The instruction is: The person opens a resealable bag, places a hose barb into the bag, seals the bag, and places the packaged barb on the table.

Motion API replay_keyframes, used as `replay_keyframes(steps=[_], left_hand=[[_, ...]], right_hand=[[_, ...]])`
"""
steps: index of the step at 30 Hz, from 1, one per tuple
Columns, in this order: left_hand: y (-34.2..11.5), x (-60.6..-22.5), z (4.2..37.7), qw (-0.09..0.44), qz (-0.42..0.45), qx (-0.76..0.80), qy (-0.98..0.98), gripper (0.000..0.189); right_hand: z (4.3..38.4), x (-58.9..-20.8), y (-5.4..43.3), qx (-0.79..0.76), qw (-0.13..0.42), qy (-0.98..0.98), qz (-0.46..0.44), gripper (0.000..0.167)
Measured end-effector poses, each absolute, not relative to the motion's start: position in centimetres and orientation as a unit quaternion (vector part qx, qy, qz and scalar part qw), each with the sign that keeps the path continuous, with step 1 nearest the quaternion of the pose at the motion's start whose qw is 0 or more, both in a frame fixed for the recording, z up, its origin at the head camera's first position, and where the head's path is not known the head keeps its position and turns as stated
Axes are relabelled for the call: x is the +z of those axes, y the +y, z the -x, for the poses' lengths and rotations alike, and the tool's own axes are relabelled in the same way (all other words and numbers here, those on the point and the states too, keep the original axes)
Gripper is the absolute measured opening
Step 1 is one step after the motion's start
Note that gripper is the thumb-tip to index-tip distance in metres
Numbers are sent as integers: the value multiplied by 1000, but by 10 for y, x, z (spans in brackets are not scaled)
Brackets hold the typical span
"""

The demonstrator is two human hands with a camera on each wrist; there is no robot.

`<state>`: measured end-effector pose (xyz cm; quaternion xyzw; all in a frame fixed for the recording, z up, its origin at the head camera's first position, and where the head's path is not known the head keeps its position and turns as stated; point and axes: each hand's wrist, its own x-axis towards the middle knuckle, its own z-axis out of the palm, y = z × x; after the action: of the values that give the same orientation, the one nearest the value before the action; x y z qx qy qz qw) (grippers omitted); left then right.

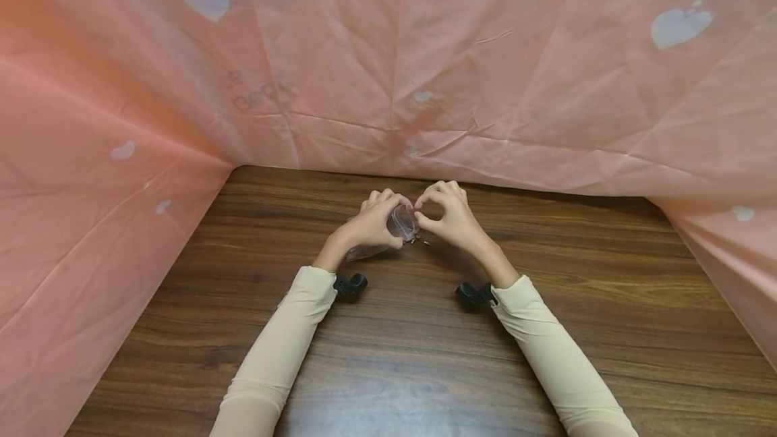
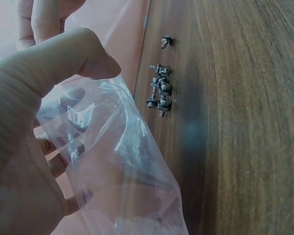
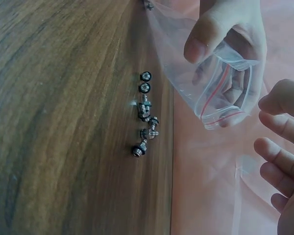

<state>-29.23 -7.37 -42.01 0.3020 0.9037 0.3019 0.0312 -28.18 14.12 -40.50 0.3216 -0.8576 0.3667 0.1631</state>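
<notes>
My left hand point(image 1: 373, 221) holds a clear zip-lock plastic bag point(image 2: 132, 166), with thumb and fingers curled about its mouth. The bag's red-lined zip strip point(image 3: 215, 90) stands open in the right wrist view. My right hand point(image 1: 452, 221) hovers beside the bag mouth, thumb and index finger bent into a ring. Seen from the right wrist, its fingers are spread a little below the bag's edge, and nothing shows between them. Several small metal screw-like fittings point(image 3: 146, 110) with dark rings lie in a short row on the table under the bag; one fitting point(image 2: 166, 42) sits apart.
The brown wood-grain table point(image 1: 388, 356) reaches back to a pink cloth point(image 1: 340, 73) with white hearts, which hangs behind and at both sides. Black wrist cameras point(image 1: 351, 286) sit at both cuffs. Another small fitting point(image 3: 149, 5) lies at the table's far end in the right wrist view.
</notes>
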Motion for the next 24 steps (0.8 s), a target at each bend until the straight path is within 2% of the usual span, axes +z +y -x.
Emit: replay_keyframes(steps=[16,24], left_hand=[[-76,-422,294,32,-302,306,903,70],[-77,-422,295,36,-295,306,904,71]], right_hand=[[282,-401,146,352,151,-868,-317,14],[279,-398,155,332,115,-881,-316,15]])
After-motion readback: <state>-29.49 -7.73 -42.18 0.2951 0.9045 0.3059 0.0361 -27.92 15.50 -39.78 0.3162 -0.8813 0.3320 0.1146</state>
